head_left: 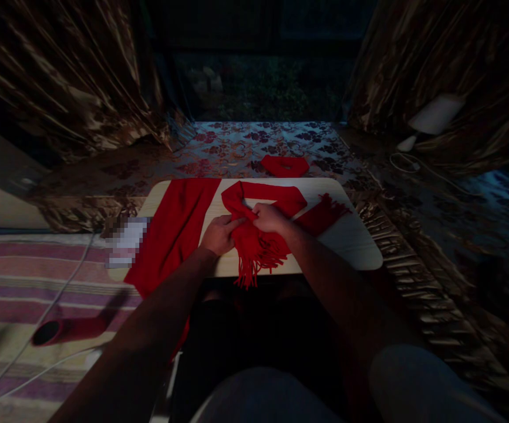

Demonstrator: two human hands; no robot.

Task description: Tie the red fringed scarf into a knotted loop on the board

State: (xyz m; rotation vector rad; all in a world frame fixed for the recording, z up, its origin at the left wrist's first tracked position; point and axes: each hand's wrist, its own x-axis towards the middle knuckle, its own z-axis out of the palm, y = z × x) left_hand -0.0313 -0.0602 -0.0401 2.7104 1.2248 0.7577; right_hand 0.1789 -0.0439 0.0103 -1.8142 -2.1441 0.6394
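Note:
A red fringed scarf [260, 192] lies folded in a loop on a small pale wooden table [355, 247]. One fringed end hangs over the front edge, and the other points to the back right. My right hand [272, 218] is closed in a pinch on the scarf where its ends cross. My left hand [219, 235] grips the scarf's left side just below, its fingertips pressed on the fabric. What lies under my fingers is hidden. To the left, a wide red cloth [172, 235] stretches across the tabletop and drops over the front edge.
Behind the table, a folded red piece of fabric [285, 165] rests on the patterned window-seat cover [223, 141]. A white lamp [437, 114] stands at right. On the striped bed [7, 282] are a red hair dryer-like tube [67, 330] and white cables. The room is dim.

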